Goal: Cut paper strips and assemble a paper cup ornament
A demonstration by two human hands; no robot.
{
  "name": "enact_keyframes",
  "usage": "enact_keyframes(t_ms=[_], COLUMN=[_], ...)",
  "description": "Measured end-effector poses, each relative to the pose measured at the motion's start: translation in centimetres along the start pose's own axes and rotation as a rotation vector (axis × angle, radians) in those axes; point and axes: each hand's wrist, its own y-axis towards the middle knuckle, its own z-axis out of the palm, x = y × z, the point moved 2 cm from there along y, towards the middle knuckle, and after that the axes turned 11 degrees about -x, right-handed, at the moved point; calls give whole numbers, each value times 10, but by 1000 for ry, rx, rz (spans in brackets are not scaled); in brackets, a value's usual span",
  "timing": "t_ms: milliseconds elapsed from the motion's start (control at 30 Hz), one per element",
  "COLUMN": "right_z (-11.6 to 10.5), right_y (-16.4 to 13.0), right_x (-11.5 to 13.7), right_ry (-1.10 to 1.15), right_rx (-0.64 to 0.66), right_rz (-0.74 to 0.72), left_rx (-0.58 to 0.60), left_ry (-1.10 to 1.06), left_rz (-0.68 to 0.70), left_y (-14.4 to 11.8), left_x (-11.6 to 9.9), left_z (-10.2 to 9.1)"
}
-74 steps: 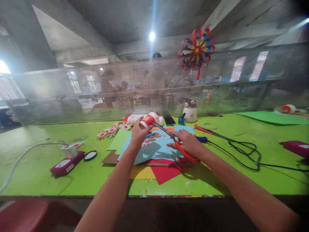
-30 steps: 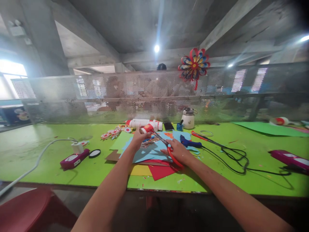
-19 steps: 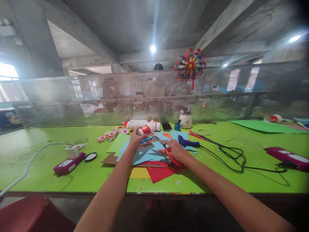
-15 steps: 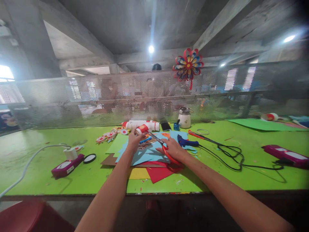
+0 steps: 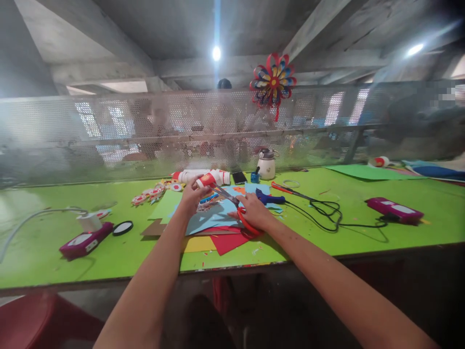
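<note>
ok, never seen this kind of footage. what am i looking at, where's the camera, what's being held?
No machine here: one camera on a person's head looks forward and down at their two bare arms. The left hand holds a red and white tube. The right hand grips red-handled scissors, blades pointing at the tube. Below lie coloured paper sheets on a green table. Also there: a blue glue gun with a black cord, a white pot, and a magenta device. Other people sit blurred behind the mesh screen.

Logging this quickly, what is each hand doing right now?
Left hand: closed on a red-and-white paper roll.
Right hand: closed on red-handled scissors.
</note>
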Motion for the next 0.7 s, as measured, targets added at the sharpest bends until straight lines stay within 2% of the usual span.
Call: enact_keyframes(t_ms=[300,500,700], right_z=[5,1,0], right_y=[-1,2,3], right_x=[0,-5,-8], right_ry=[-36,-26,-10], right_rx=[-19,-51,-28], right_rz=[8,10,22], left_rx=[-13,-9,-24], left_ry=[116,209,270], left_rz=[79,103,145], left_y=[0,3,9], left_x=[-6,-6,-4], left_z=[-5,-7,-9])
